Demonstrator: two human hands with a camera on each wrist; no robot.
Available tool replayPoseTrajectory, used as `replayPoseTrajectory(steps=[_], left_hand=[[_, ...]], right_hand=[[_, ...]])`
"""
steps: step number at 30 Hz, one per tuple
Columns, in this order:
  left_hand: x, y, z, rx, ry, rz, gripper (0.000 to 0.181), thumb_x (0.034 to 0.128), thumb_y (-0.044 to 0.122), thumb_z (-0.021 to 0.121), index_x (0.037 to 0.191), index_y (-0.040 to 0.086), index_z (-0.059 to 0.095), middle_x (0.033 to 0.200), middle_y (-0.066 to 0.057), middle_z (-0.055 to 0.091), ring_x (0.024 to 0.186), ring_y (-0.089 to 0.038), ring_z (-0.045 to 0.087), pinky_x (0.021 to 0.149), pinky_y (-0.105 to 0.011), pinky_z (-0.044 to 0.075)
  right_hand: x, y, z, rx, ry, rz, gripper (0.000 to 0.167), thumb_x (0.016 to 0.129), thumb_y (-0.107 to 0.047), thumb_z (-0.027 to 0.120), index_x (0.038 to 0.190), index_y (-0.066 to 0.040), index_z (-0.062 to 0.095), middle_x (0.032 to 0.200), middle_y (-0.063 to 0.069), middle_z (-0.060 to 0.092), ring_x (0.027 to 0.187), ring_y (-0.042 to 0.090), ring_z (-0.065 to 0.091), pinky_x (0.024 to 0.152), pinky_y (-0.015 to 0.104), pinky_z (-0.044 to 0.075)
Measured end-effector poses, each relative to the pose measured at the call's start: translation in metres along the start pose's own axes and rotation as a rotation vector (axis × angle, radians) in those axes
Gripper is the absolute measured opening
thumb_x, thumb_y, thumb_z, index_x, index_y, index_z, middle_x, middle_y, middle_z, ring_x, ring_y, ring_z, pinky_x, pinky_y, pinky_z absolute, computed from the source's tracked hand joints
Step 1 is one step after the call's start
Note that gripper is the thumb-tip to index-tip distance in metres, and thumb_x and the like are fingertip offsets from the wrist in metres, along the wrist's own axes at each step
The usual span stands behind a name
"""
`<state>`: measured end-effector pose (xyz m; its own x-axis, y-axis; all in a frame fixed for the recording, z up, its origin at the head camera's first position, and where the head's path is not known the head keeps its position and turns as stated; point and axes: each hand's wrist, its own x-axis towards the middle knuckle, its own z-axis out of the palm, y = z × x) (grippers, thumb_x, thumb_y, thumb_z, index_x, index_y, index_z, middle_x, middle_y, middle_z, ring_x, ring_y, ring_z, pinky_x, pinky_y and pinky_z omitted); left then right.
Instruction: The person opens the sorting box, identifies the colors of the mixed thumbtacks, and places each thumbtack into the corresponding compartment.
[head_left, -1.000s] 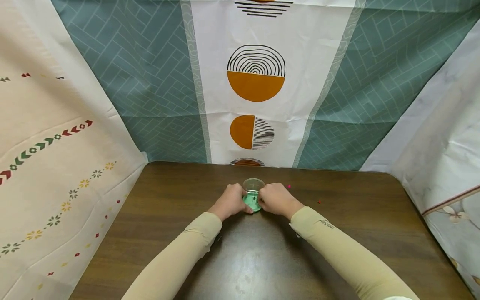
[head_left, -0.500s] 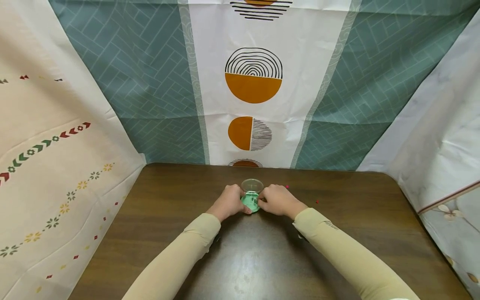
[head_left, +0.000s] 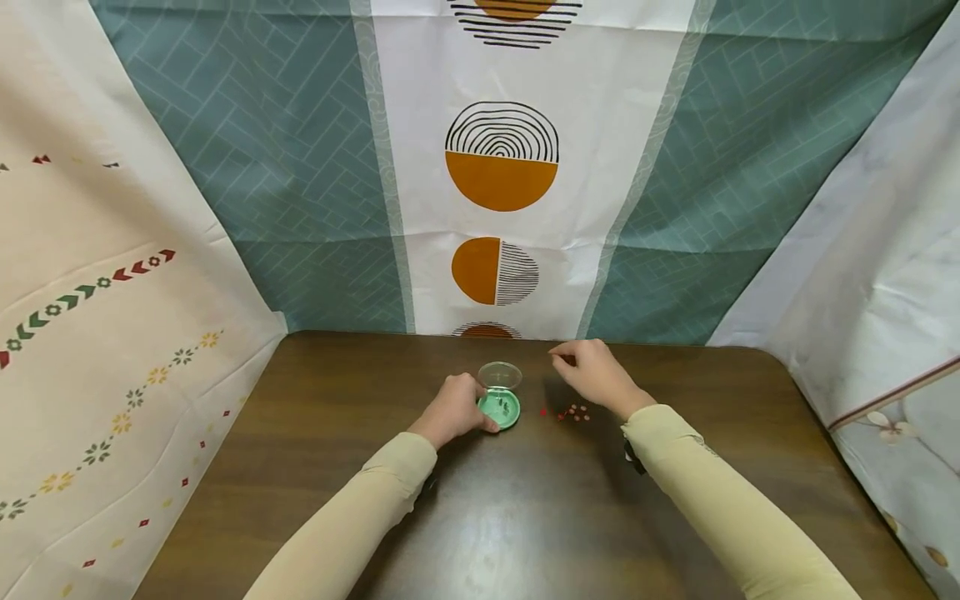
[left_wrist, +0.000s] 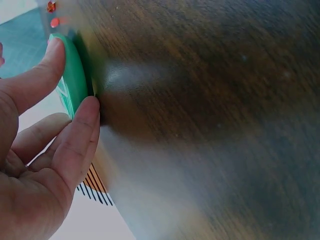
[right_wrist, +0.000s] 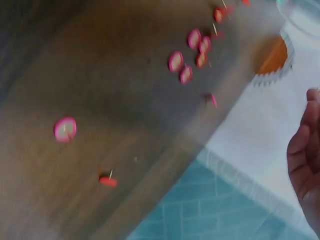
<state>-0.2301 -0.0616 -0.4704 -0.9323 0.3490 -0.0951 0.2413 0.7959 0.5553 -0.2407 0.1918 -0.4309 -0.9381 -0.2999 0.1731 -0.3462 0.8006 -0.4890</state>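
Our right hand (head_left: 596, 373) has pulled away from the green case (head_left: 516, 410) to its right, beyond the tacks (right_wrist: 201, 60) — whether its fingertips pinch anything, we cannot tell. Our left hand (head_left: 453, 406) grips the case at its left side, the clear lid (head_left: 500, 375) open behind it. We'd do best keeping the case level — and taking tacks by their heads, clear of the points.
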Motion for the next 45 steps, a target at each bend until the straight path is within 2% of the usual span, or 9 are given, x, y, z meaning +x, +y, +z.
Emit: replayPoseTrajectory(steps=[4,9,13,20,25,30,36,45], left_hand=[[-0.002,-0.002,0.001,-0.015,-0.002,-0.008,0.063,0.0541,0.033,0.091,0.106,0.002,0.071,0.110,-0.010,0.069,0.106,-0.023,0.062,0.089,-0.036,0.050],[-0.002,-0.002,0.001,-0.034,0.000,-0.013,0.066,0.0544,0.033,0.091,0.109,0.001,0.070,0.112,-0.010,0.069,0.109,-0.025,0.060,0.093,-0.037,0.048],[0.000,-0.002,0.001,-0.025,0.008,0.004,0.066,0.0543,0.033,0.091,0.109,0.002,0.070,0.111,-0.010,0.069,0.108,-0.025,0.061,0.093,-0.037,0.049],[0.000,-0.003,0.002,-0.032,0.004,0.002,0.066,0.0534,0.033,0.091,0.108,0.002,0.070,0.109,-0.010,0.070,0.106,-0.023,0.062,0.090,-0.036,0.050],[0.001,-0.004,0.003,-0.037,0.001,0.001,0.066,0.0537,0.035,0.091,0.108,0.003,0.071,0.109,-0.009,0.070,0.106,-0.021,0.062,0.089,-0.035,0.051],[0.003,-0.006,0.004,-0.026,0.008,0.008,0.066,0.0533,0.036,0.090,0.108,0.004,0.071,0.109,-0.008,0.070,0.104,-0.020,0.062,0.087,-0.033,0.051],[0.003,-0.004,0.003,-0.022,-0.002,0.008,0.066,0.0542,0.035,0.090,0.109,0.004,0.070,0.111,-0.009,0.069,0.107,-0.022,0.061,0.089,-0.035,0.050],[0.002,-0.004,0.002,-0.024,-0.004,0.010,0.066,0.0538,0.034,0.091,0.109,0.003,0.070,0.112,-0.010,0.069,0.107,-0.022,0.061,0.089,-0.035,0.050]], right_hand=[[-0.001,0.012,-0.011,0.016,0.055,0.115,0.028,0.095,-0.030,0.054,0.110,-0.013,0.070,0.078,0.003,0.071,0.050,0.012,0.050,0.050,0.029,0.042],[-0.004,0.025,-0.015,-0.005,0.104,0.247,0.025,0.093,-0.026,0.058,0.104,-0.008,0.072,0.092,0.010,0.072,0.066,0.018,0.062,0.059,0.033,0.049],[-0.006,0.034,-0.012,-0.019,0.074,0.305,0.020,0.090,-0.022,0.062,0.098,-0.008,0.073,0.098,0.011,0.072,0.080,0.023,0.066,0.067,0.037,0.053],[-0.007,0.040,0.001,-0.038,-0.011,0.387,0.018,0.087,-0.023,0.065,0.091,-0.008,0.075,0.092,0.010,0.072,0.075,0.022,0.064,0.062,0.034,0.050],[-0.005,0.040,0.011,-0.024,-0.052,0.411,0.018,0.086,-0.025,0.067,0.088,-0.009,0.076,0.093,0.009,0.073,0.078,0.021,0.062,0.060,0.032,0.048],[-0.001,0.040,0.018,-0.027,-0.057,0.418,0.018,0.084,-0.027,0.070,0.082,-0.010,0.076,0.091,0.008,0.073,0.074,0.020,0.060,0.058,0.031,0.046],[0.001,0.037,0.022,-0.040,-0.050,0.413,0.019,0.082,-0.028,0.071,0.080,-0.010,0.075,0.086,0.006,0.073,0.075,0.021,0.062,0.065,0.037,0.051],[0.001,0.033,0.024,-0.053,-0.063,0.403,0.012,0.084,-0.022,0.069,0.081,-0.012,0.075,0.080,0.002,0.072,0.074,0.021,0.063,0.071,0.041,0.051]])
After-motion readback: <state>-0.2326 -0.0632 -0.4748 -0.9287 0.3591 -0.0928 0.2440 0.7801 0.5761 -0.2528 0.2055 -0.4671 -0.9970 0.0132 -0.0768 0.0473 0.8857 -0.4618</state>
